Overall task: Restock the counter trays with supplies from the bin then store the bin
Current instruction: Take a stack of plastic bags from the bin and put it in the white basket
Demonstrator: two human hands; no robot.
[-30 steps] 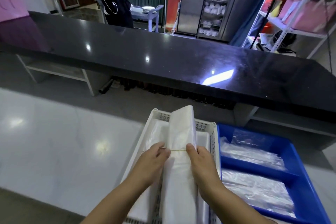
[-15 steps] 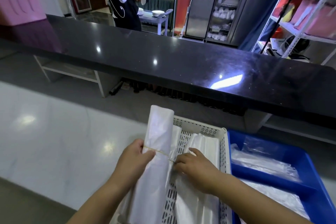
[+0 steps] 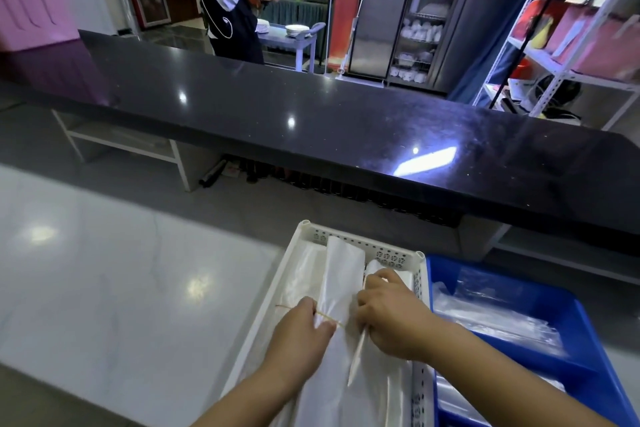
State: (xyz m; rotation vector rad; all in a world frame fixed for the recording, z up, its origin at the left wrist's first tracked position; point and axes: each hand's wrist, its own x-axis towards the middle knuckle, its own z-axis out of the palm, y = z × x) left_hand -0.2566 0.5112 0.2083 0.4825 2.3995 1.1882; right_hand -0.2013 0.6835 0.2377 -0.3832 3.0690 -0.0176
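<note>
White perforated plastic formed the counter tray [image 3: 360, 243] in which the work was being done, on the pale worktop [image 3: 121, 288] below the black counter [image 3: 311, 128]. At the tray's left side a flat layer of translucent bags [image 3: 304, 274] lay already in place. Next to it, along the tray's middle, a folded bundle of plastic bags [image 3: 341, 281] was laid lengthwise, presumably so that it would sit parallel with the stock beside it.

The left hand [image 3: 301, 333] was closed on the bundle's left edge, thumb and fingers pinched where a thin rubber band [image 3: 329, 315] crossed it. The forearm came in low from the bottom edge. The grip was judged to steady the bundle while the band was worked.

The right hand [image 3: 391, 315] was curled on the bundle's right side, fingers bent down onto the plastic near the band. Whether the band itself was held by it could not be told. A pale narrow strip [image 3: 356, 357] ran down from under this hand; what it was could not be made out.

Touching the tray on the right, the blue bin [image 3: 571, 315] stood with clear wrapped supplies [image 3: 491, 319] in it, kept close for reach. The bin was judged not yet emptied nor stored.
</note>
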